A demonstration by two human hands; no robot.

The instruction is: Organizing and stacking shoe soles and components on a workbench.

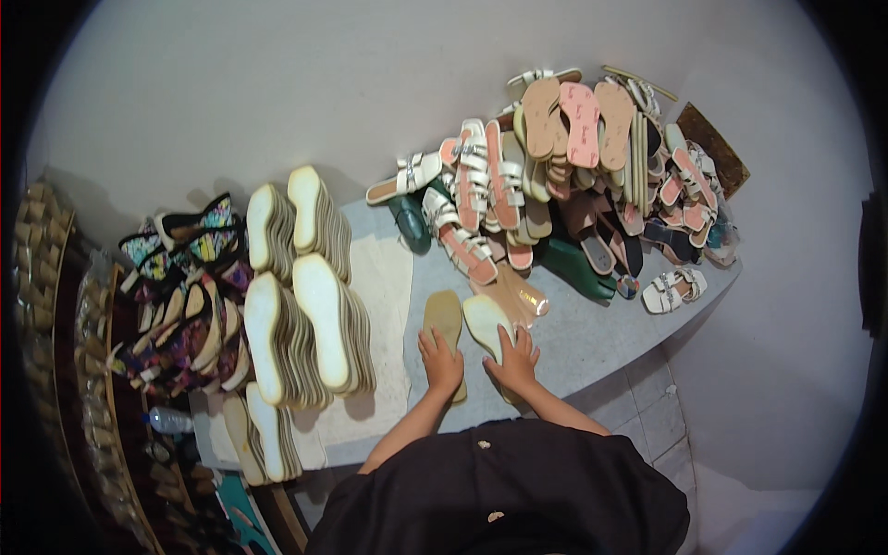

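Two shoe soles lie side by side on the grey table in front of me. A tan sole (pixel 443 313) is on the left, and my left hand (pixel 443 365) rests flat on its middle with the fingers apart. To its right is a cream-white sole (pixel 482 314). Across that one's right edge lies my right hand (pixel 515 360), fingers spread and thumb out to the left. My palms and wrists cover the lower parts of both soles. Just beyond the cream sole sits a pale pinkish-tan insole piece (pixel 514 289).
Tall stacks of cream soles (pixel 319 319) stand on a white sheet (pixel 384 319) at left. Patterned sandals (pixel 199 324) fill the far left beside a water bottle (pixel 171 421). White strappy sandals (pixel 473 176) and insoles (pixel 580 125) pile up at the back right. One white sandal (pixel 674 290) lies apart.
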